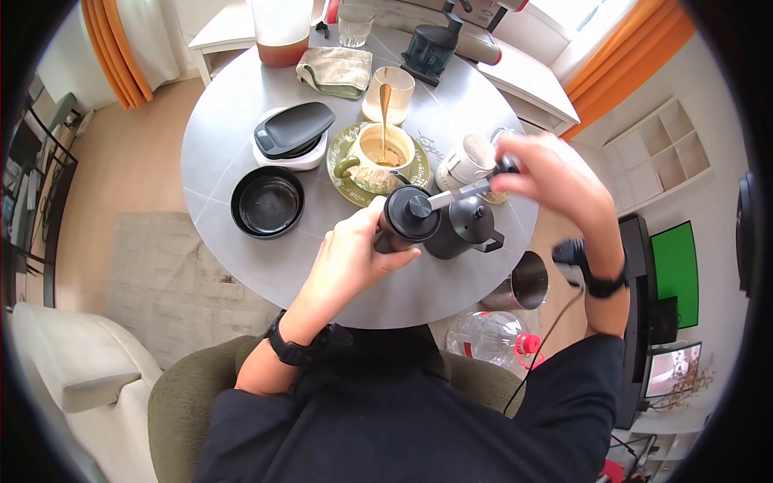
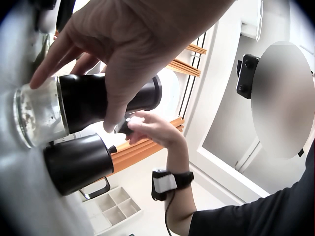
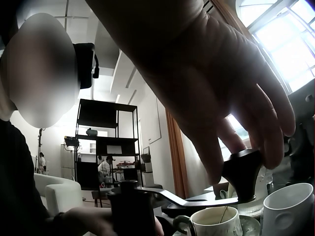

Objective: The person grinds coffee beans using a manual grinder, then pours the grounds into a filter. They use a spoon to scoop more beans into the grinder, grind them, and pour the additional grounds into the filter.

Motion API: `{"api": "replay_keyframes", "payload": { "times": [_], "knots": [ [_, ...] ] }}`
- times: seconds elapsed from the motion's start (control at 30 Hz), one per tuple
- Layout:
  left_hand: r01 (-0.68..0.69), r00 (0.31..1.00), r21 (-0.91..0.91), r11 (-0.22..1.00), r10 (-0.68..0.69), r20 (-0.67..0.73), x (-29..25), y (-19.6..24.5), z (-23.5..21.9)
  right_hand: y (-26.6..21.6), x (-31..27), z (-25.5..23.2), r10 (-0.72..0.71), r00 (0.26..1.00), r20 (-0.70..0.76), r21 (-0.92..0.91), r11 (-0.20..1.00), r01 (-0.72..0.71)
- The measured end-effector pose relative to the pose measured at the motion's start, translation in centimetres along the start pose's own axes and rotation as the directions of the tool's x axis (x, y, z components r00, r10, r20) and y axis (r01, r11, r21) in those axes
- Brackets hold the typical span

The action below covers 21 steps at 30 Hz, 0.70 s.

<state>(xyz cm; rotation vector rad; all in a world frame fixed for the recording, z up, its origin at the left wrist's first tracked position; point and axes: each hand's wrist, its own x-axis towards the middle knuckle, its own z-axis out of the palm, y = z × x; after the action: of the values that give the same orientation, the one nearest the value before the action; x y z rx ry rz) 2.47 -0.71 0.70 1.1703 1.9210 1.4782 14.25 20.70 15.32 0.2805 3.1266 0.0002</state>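
Observation:
A black hand coffee grinder (image 1: pixel 409 211) stands upright near the table's front edge. My left hand (image 1: pixel 342 251) grips its body, fingers and thumb wrapped round it. In the left wrist view the grinder's clear glass jar (image 2: pixel 40 114) shows below the black body. From the top a metal crank arm (image 1: pixel 457 195) reaches out to the right. With thumb and fingertips, my right hand (image 1: pixel 551 173) pinches the black knob (image 3: pixel 243 173) at the crank's end. Close to the grinder's right is a small black lidded pot (image 1: pixel 460 232) with a side handle.
Behind the grinder, a patterned cup (image 1: pixel 372 175) with a spoon sits on a green saucer (image 1: pixel 345 187). A white cup (image 1: pixel 460 169) stands right of it. At left are a black bowl (image 1: pixel 267 203) and a scale (image 1: pixel 310 159) under a dark scoop (image 1: pixel 299 129). A cloth (image 1: pixel 334 71) lies behind.

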Motion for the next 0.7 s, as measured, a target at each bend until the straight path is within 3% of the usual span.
{"api": "replay_keyframes", "payload": {
  "times": [0.1, 0.17, 0.23, 0.3, 0.4, 0.43, 0.47, 0.5, 0.6, 0.63, 0.7],
  "knots": [
    [-0.036, 0.999, 0.04, 0.999, 0.037, -0.024, 0.0, -0.2, 0.0, -4.0, -5.0, -2.3, 0.114, 0.954, 0.276, 0.046, 0.99, -0.132],
    [-0.043, 0.999, -0.003, 0.999, 0.043, -0.018, 0.0, -0.5, 0.1, -6.4, -7.4, -2.3, -0.08, 0.952, 0.297, 0.073, 0.995, 0.061],
    [-0.045, 0.999, -0.003, 0.999, 0.045, -0.017, 0.0, -0.5, 0.1, -10.1, -7.7, -2.8, -0.279, 0.904, 0.325, 0.094, 0.96, 0.262],
    [-0.042, 0.999, 0.039, 0.998, 0.043, -0.017, -0.1, -0.3, 0.0, -12.6, -6.4, -2.1, -0.507, 0.822, 0.26, 0.183, 0.861, 0.474],
    [0.069, 0.997, -0.017, 0.997, -0.069, 0.018, -0.2, -0.5, 0.2, -15.9, -2.5, 0.4, -0.642, 0.764, 0.059, 0.02, 0.766, 0.642],
    [-0.092, 0.996, 0.017, 0.996, 0.092, 0.001, -0.4, -0.3, -0.4, -16.4, -0.4, 0.6, -0.658, 0.752, 0.034, 0.016, 0.753, 0.658],
    [-0.098, 0.995, 0.028, 0.995, 0.098, 0.003, -0.4, -0.4, -0.5, -16.9, 1.8, 0.9, -0.673, 0.74, 0.009, 0.011, 0.74, 0.673],
    [-0.104, 0.995, 0.04, 0.994, 0.104, 0.005, -0.5, -0.7, -0.5, -17.1, 4.1, 0.8, -0.668, 0.743, 0.04, 0.098, 0.743, 0.663],
    [-0.13, 0.992, 0.063, 0.99, 0.129, 0.016, -0.3, -1.4, 0.0, -15.8, 10.1, 1.5, -0.485, 0.875, -0.005, 0.07, 0.872, 0.484],
    [-0.037, 0.998, 0.162, 0.986, 0.045, -0.049, -0.2, -0.9, 0.2, -14.7, 11.6, 1.7, -0.384, 0.923, -0.022, 0.07, 0.92, 0.385],
    [0.001, 1.0, 0.036, 0.999, 0.0, -0.012, -0.1, -0.8, 0.2, -11.2, 13.4, 2.1, -0.274, 0.96, -0.05, -0.004, 0.962, 0.275]
  ]
}}
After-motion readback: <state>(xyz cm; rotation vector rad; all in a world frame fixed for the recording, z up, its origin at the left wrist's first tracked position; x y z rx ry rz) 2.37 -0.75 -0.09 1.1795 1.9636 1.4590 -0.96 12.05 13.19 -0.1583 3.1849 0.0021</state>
